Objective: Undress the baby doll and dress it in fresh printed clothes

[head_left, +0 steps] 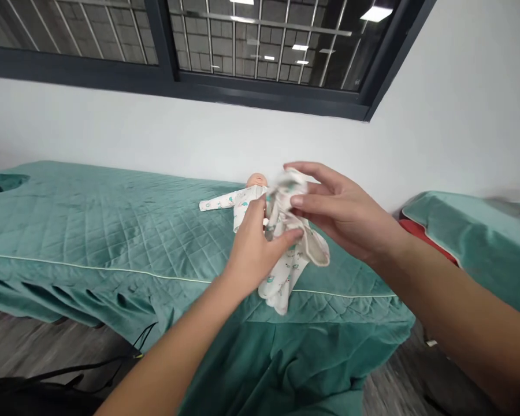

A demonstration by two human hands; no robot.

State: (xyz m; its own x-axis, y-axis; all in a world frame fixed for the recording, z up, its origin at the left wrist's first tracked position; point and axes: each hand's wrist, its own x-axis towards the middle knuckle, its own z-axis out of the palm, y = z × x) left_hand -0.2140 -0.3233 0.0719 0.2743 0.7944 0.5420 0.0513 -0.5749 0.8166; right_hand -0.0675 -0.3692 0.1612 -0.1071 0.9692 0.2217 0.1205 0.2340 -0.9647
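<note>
Both hands grip a small white baby garment (288, 266) with a green and reddish print, bunched at the top and hanging over the bed's near edge. My left hand (257, 245) pinches it from the left, thumb across the front. From the right, my right hand (335, 205) holds the gathered upper part between thumb and fingers; that part is blurred. Just behind lies a baby doll (256, 179), its head near the wall. It wears a matching printed top (225, 200) with one sleeve stretched out to the left. My hands and the cloth hide the rest of the doll.
A green quilted bed cover (112, 214) with pale piping spreads under the doll, with a face hole at its far left. At right stands another green-covered bed (481, 231) with a red item at its edge. Black cables (99, 364) hang at lower left. A dark-framed window (260, 52) is above.
</note>
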